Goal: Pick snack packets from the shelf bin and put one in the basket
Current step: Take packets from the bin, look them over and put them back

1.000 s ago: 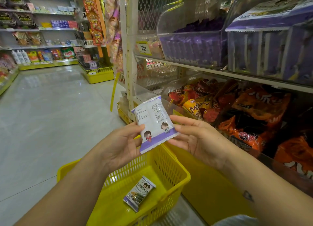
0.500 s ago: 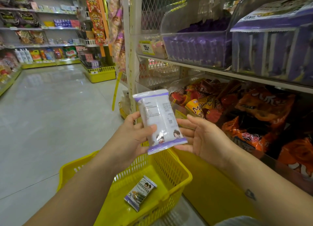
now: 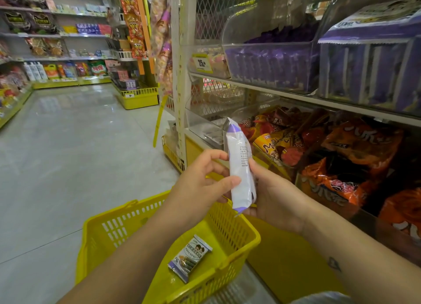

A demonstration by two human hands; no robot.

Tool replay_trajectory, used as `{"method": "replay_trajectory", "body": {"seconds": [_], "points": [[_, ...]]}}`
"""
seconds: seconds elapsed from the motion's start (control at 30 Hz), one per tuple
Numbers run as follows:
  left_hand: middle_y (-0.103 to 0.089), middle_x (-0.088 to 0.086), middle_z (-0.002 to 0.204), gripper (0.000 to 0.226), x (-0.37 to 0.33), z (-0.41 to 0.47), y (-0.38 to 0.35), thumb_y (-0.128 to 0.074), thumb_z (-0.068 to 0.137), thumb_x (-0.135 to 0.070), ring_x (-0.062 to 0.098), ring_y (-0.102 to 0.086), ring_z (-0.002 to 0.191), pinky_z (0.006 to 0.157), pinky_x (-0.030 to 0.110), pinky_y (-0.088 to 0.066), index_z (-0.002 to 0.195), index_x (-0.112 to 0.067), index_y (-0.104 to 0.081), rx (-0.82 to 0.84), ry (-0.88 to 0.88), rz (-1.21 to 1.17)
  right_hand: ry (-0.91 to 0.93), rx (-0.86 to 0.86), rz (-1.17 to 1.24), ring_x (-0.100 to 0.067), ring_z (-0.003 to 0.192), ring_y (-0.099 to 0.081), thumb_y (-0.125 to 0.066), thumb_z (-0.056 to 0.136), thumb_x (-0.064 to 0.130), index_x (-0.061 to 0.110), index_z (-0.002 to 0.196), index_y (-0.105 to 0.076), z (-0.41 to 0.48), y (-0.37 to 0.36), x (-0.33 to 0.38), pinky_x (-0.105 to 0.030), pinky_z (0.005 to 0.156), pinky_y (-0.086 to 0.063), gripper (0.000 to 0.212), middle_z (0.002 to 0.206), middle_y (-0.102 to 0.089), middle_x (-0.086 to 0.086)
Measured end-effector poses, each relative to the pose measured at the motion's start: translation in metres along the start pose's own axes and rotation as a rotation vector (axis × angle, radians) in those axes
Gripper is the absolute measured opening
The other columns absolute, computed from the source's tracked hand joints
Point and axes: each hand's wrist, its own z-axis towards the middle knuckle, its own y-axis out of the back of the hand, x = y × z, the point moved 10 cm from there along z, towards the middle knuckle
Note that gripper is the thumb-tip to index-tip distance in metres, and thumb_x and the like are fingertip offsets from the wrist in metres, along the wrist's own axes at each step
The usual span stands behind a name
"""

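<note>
I hold the snack packet (image 3: 240,167) upright above the basket's (image 3: 109,230) far rim. My left hand (image 3: 200,185) pinches it with the thumb, and my right hand (image 3: 273,196) curls round it from behind. A second packet (image 3: 190,258) lies on the basket floor. Orange bags (image 3: 364,144) crowd the shelf just beyond my right hand, with the clear bin (image 3: 273,64) of purple packets above them. Half a second ago the packet's printed back faced me; now it is edge-on.

white packet (image 3: 240,167) with purple ends, yellow slotted basket (image 3: 241,240), purple packets (image 3: 271,68) in clear bin, orange bags (image 3: 362,144)
</note>
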Motion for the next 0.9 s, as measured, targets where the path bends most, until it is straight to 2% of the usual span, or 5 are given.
{"method": "replay_trajectory", "body": {"seconds": [0.33,0.43,0.57,0.73,0.9], "points": [[-0.068,-0.009,0.093,0.032,0.006,-0.004,-0.001,-0.069,0.087,-0.005,0.016,-0.067,0.079,0.065,0.022,-0.053,0.105,-0.029,-0.057,0.121,0.010,0.028,0.035,0.081,-0.014,-0.024,0.110,-0.059,-0.055,0.084,0.042,0.022,0.126,-0.062,0.001,0.010,0.002,-0.044,0.094,-0.046,0.047,0.125,-0.064,-0.008],[-0.067,-0.001,0.101,0.033,0.008,-0.003,0.002,-0.066,0.088,0.000,0.021,-0.069,0.085,0.071,0.026,-0.057,0.107,-0.027,-0.057,0.112,0.023,0.044,0.159,0.070,-0.057,-0.022,0.107,-0.063,-0.060,0.085,0.033,0.021,0.127,-0.060,-0.001,0.012,0.015,-0.039,0.086,-0.048,0.043,0.124,-0.065,-0.005],[-0.064,-0.005,0.096,0.035,0.019,0.003,0.021,-0.058,0.094,-0.005,0.009,-0.070,0.086,0.069,0.026,-0.059,0.112,-0.035,-0.054,-0.069,0.074,0.016,0.316,-0.086,-0.134,-0.018,0.091,-0.070,-0.061,0.084,0.022,0.019,0.119,-0.061,-0.004,0.019,0.032,-0.026,0.067,-0.056,0.036,0.110,-0.072,-0.007],[-0.064,-0.011,0.104,0.039,0.023,0.001,0.032,-0.055,0.098,-0.015,-0.002,-0.070,0.084,0.055,0.019,-0.055,0.102,-0.053,-0.045,-0.304,0.096,0.034,0.367,-0.085,-0.266,-0.017,0.095,-0.072,-0.054,0.095,0.014,0.021,0.121,-0.056,-0.007,0.004,0.033,-0.024,0.070,-0.058,0.027,0.106,-0.074,0.001],[-0.069,-0.017,0.112,0.037,0.030,0.002,0.007,-0.053,0.099,-0.024,0.002,-0.069,0.096,0.066,0.023,-0.058,0.130,-0.043,-0.050,-0.105,0.143,-0.068,0.514,-0.131,-0.378,-0.016,0.097,-0.071,-0.061,0.090,0.013,0.026,0.119,-0.059,-0.016,-0.004,0.049,-0.032,0.078,-0.059,0.032,0.109,-0.073,0.002]]}}
